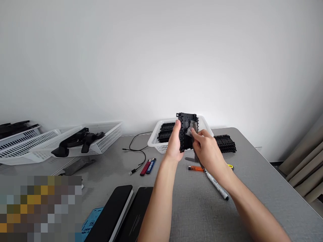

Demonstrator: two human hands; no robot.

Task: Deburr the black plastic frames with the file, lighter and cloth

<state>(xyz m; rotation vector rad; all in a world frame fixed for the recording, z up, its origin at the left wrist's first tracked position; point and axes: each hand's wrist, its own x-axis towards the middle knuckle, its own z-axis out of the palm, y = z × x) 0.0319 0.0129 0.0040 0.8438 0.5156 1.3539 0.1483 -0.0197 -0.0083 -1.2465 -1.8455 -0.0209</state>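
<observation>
Left grip [174, 143] clamps a black panel [184, 131] by its edge, right grip [209, 148] a grey cloth [189, 130], table edge [272, 168] well apart.

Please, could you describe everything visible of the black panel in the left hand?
The black panel looks like moulded plastic: roughly rectangular, with toothed side edges and a small tab at its top left corner. It is held nearly upright in front of the white basket. The left hand grips its left side; the right hand holds a grey cloth against its face, hiding part of it.
</observation>
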